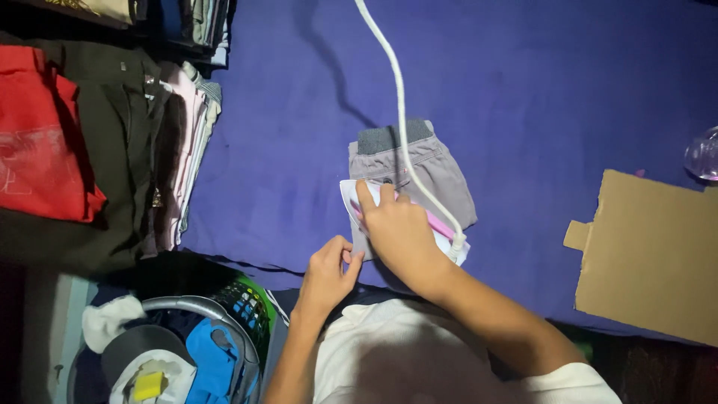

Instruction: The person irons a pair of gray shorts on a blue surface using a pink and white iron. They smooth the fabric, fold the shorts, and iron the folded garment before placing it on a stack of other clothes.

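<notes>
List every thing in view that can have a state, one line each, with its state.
iron: flat on the grey shorts, gripped by the right hand.
grey shorts: folded, on the blue cloth.
left hand: pinching the shorts' near edge.
cord: slack, trailing away.
laundry basket: full.
folded clothes: stacked.
cardboard: lying flat.

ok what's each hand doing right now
Left hand: fingers curled, pinching the edge of the grey shorts.
Right hand: closed on the white and pink iron.
</notes>
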